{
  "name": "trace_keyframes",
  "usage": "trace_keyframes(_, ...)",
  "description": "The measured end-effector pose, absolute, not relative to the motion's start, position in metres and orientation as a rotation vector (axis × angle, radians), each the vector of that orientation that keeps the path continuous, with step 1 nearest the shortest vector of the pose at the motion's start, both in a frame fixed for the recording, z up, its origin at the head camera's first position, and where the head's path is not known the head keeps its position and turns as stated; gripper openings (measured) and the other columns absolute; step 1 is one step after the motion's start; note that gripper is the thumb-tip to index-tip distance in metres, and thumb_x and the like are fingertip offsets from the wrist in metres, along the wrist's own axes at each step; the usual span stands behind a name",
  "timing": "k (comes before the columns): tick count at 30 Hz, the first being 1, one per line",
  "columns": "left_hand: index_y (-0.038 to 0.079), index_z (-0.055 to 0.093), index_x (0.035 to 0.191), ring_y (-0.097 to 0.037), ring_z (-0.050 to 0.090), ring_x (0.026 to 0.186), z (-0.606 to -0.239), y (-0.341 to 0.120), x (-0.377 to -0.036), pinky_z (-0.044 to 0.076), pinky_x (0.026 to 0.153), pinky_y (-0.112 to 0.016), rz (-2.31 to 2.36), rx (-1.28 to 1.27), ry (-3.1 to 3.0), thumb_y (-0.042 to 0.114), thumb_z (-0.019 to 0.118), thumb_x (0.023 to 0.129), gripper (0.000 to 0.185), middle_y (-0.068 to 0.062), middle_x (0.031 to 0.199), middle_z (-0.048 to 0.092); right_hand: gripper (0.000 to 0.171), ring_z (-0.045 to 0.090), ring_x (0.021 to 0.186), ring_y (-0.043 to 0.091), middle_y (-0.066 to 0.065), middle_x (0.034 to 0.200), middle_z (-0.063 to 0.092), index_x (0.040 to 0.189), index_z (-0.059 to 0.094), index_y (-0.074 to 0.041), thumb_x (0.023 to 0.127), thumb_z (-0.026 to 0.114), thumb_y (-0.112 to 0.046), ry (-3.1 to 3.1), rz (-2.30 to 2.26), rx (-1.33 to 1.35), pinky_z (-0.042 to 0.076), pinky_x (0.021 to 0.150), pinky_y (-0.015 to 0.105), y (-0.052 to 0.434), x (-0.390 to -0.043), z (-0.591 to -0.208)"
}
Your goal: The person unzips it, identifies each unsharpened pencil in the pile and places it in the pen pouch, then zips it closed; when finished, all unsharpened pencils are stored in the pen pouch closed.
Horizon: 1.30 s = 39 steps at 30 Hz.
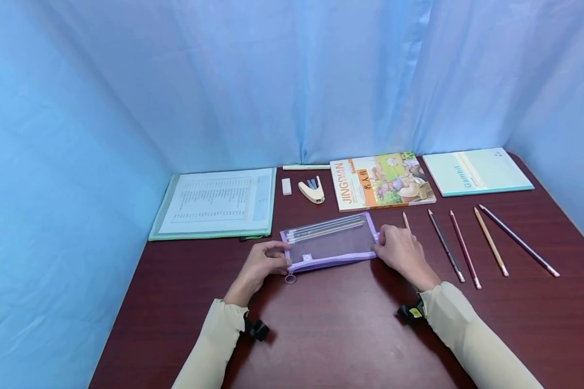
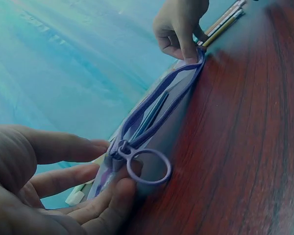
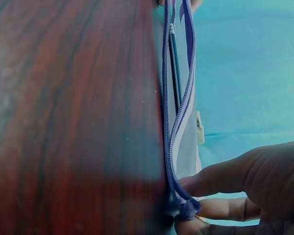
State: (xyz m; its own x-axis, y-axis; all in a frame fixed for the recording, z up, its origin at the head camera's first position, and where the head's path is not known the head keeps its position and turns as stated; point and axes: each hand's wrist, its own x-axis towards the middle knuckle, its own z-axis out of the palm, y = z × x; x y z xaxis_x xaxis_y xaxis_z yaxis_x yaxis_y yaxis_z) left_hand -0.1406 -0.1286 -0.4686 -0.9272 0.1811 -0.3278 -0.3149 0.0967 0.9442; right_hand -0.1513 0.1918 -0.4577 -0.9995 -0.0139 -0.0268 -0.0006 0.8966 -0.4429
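A purple-edged, see-through mesh pencil case [image 1: 333, 244] lies on the table with several pencils [image 1: 326, 228] inside, along its far side. Its zipper edge faces the person, and both wrist views show the zipper [image 3: 186, 103] parted, with a pencil [image 3: 175, 63] visible in the gap. My left hand [image 1: 265, 262] grips the left end, its fingers close to the round zipper pull [image 2: 149, 166]. At the opposite end, my right hand [image 1: 402, 249] pinches the near corner between thumb and fingers. One loose pencil [image 1: 406, 220] is partly hidden behind the right hand.
Right of the case lie several pencils [image 1: 464, 246]. Behind it are a white eraser [image 1: 286, 186], a cream stapler [image 1: 312, 192] and an illustrated book [image 1: 382, 181]. A pale green notebook [image 1: 479, 172] lies back right, a zip folder with a printed sheet [image 1: 214, 202] back left. Blue curtains [image 1: 253, 81] enclose the table.
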Motion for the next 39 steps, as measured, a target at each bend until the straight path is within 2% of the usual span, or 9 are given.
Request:
trace_keyframes(5,-0.01,0.063,0.121,-0.008,0.06,0.06,-0.468,-0.126,-0.142,0.058,0.06,-0.024,1.885,-0.138,2.04,-0.009,0.074,0.078,0.044,0.0,0.076,0.057,0.022,0.055,0.061,0.029,0.011,0.068,0.06,0.072,0.055,-0.009,0.084,0.07,-0.019,3.032,-0.645,-0.008,0.039,0.048,0.038,0.189,-0.152,-0.456)
trace_keyframes(9,-0.009,0.065,0.118,-0.008,0.058,0.06,-0.47,-0.124,-0.145,0.056,0.06,-0.023,1.875,-0.151,2.069,-0.009,0.076,0.076,0.043,-0.001,0.077,0.055,0.025,0.06,0.06,0.037,0.014,0.068,0.061,0.067,0.054,-0.009,0.084,0.069,-0.018,3.12,-0.538,-0.02,0.039,0.045,0.044,0.185,-0.148,-0.449)
trace_keyframes(12,-0.009,0.067,0.114,-0.009,0.056,0.061,-0.47,-0.122,-0.147,0.056,0.06,-0.023,1.871,-0.151,2.094,-0.01,0.077,0.074,0.042,-0.001,0.075,0.054,0.019,0.063,0.063,0.04,0.014,0.071,0.065,0.07,0.059,-0.009,0.084,0.069,-0.017,3.212,-0.511,-0.106,0.043,0.046,0.048,0.172,-0.139,-0.439)
trace_keyframes(16,-0.007,0.069,0.11,-0.009,0.055,0.06,-0.469,-0.12,-0.148,0.055,0.059,-0.023,1.855,-0.167,2.147,-0.01,0.079,0.071,0.041,0.0,0.072,0.053,0.008,0.066,0.065,0.023,0.005,0.074,0.071,0.086,0.072,-0.01,0.084,0.072,-0.018,3.116,-0.658,-0.378,0.05,0.053,0.039,0.137,-0.12,-0.429)
trace_keyframes(23,-0.006,0.071,0.107,-0.008,0.053,0.056,-0.471,-0.119,-0.146,0.049,0.055,-0.022,1.832,-0.207,2.218,-0.008,0.081,0.069,0.04,0.001,0.066,0.055,0.019,0.059,0.062,-0.003,-0.003,0.071,0.072,0.101,0.073,-0.004,0.083,0.071,-0.009,2.644,-0.953,-0.915,0.048,0.061,0.018,0.076,-0.097,-0.442)
trace_keyframes(27,-0.005,0.072,0.107,-0.008,0.052,0.057,-0.472,-0.118,-0.147,0.047,0.054,-0.022,1.822,-0.209,2.222,-0.007,0.081,0.069,0.039,0.002,0.065,0.055,0.033,0.049,0.055,-0.004,-0.006,0.062,0.062,0.115,0.069,-0.003,0.083,0.072,-0.01,2.511,-0.99,-0.866,0.043,0.058,0.017,0.061,-0.094,-0.452)
trace_keyframes(31,-0.004,0.072,0.105,-0.009,0.051,0.058,-0.471,-0.117,-0.147,0.044,0.054,-0.022,1.822,-0.213,2.232,-0.007,0.081,0.069,0.038,0.002,0.064,0.055,0.047,0.051,0.053,-0.002,-0.007,0.057,0.061,0.127,0.062,-0.001,0.082,0.073,-0.012,2.467,-0.994,-0.797,0.045,0.063,0.021,0.052,-0.095,-0.46)
trace_keyframes(34,-0.005,0.072,0.105,-0.009,0.051,0.058,-0.471,-0.118,-0.147,0.045,0.054,-0.022,1.825,-0.21,2.232,-0.008,0.08,0.069,0.037,0.002,0.064,0.055,0.041,0.052,0.053,-0.002,-0.006,0.057,0.062,0.119,0.065,-0.001,0.081,0.075,-0.012,2.471,-1.033,-0.756,0.045,0.064,0.021,0.048,-0.096,-0.464)
trace_keyframes(39,-0.006,0.071,0.108,-0.008,0.053,0.056,-0.47,-0.119,-0.146,0.051,0.055,-0.023,1.848,-0.207,2.19,-0.011,0.077,0.071,0.038,0.002,0.064,0.055,0.01,0.051,0.055,-0.002,-0.006,0.061,0.064,0.083,0.067,-0.011,0.079,0.076,-0.012,2.693,-1.133,-0.655,0.04,0.057,0.017,0.044,-0.098,-0.465)
